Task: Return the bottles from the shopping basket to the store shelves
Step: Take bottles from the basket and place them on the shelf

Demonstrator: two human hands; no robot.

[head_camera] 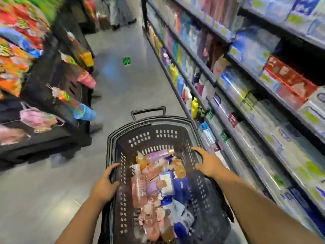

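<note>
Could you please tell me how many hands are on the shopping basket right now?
2. The left hand grips the left rim of the shopping basket; the right hand rests on its right rim.

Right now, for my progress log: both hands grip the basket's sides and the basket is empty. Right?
No. In the head view the left hand and right hand do grip the sides of the basket, but it is full of bottles, not empty.
</note>
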